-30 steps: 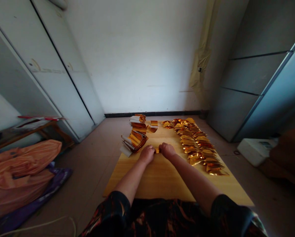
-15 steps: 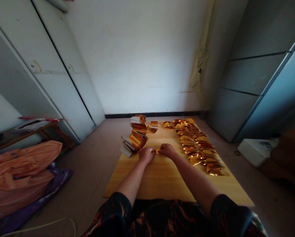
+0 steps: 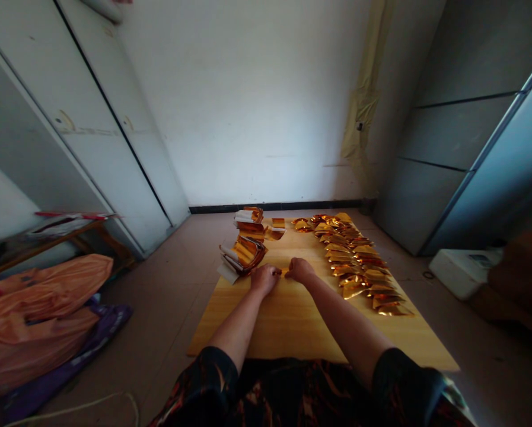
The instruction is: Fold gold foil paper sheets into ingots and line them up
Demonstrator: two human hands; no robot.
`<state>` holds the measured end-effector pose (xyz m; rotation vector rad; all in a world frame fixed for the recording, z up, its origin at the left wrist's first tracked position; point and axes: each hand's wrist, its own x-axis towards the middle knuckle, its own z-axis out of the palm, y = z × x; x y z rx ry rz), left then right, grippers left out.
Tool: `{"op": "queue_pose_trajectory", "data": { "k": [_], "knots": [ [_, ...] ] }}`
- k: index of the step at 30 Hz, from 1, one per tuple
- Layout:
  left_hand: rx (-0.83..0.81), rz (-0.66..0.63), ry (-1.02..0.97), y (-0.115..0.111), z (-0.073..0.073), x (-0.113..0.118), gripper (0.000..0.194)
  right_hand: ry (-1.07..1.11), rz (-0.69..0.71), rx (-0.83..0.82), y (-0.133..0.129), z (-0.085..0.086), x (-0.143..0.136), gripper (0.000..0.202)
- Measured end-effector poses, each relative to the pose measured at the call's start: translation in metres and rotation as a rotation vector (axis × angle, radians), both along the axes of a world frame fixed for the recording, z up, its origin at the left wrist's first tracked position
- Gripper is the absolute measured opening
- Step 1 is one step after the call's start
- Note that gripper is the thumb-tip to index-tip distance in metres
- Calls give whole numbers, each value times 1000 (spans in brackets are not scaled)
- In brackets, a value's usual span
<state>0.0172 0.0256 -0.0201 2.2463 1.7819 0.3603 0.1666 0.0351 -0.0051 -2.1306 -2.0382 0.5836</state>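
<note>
Between my two hands, over the middle of the wooden board, is a small piece of gold foil paper (image 3: 284, 272), mostly covered by the fingers. My left hand (image 3: 264, 279) pinches its left end, and my right hand (image 3: 300, 270) is closed at its right end. Just beyond the left hand lies a fanned stack of gold foil sheets (image 3: 249, 252) with pale backs. Farther back sit a second stack (image 3: 248, 216) and a few loose gold sheets (image 3: 275, 228). Rows of folded gold foil pieces (image 3: 343, 252) run along the board's right side.
The low wooden board (image 3: 301, 332) reaches almost to my lap. Behind it is a white wall (image 3: 257, 107). Pale cabinets (image 3: 110, 130) stand left, a grey cabinet (image 3: 452, 136) right. Orange and purple bags (image 3: 47, 314) lie on the floor at left, a white box (image 3: 464, 273) at right.
Both hands stay almost in the same place on the gold foil paper. My right hand and forearm have shifted very slightly; the stacks and folded pieces look unchanged.
</note>
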Motion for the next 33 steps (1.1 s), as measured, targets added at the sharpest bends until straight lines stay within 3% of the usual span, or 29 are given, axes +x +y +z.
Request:
{"op": "queue_pose_trajectory", "data": {
  "k": [11, 25, 30, 33],
  "knots": [
    [39, -83, 126, 2, -1, -11, 27, 119, -36, -10, 0, -4, 15, 23],
    [45, -70, 153, -1, -3, -12, 32, 185, -83, -9, -2, -8, 29, 23],
    [75, -109, 126, -3, 1, -9, 33, 236, -82, 172, -6, -11, 30, 25],
    [67, -154, 143, -4, 4, -6, 34, 188, -76, 149, -7, -10, 22, 20]
  ]
}}
